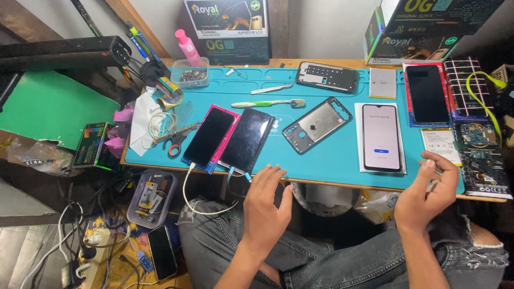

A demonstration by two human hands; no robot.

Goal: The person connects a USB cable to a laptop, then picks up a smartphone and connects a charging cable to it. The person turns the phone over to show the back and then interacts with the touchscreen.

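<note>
My left hand [265, 206] hovers open at the near edge of the blue work mat [332, 155], fingers spread, just below two dark phones [246, 140] with cables plugged in. My right hand [428, 190] is at the mat's near right edge, fingers curled around a small thin metal piece, beside a lit phone [381, 137] lying on a white sheet. A bare phone frame [317, 124] lies between the hands' reach, mid-mat.
A second frame [327, 76], a toothbrush [267, 103], tweezers, scissors [176, 142], a dark phone [426, 93], battery packs and circuit boards [479, 155] lie about the mat. Boxes stand at the back. A tray and a phone [162, 251] sit on the floor left.
</note>
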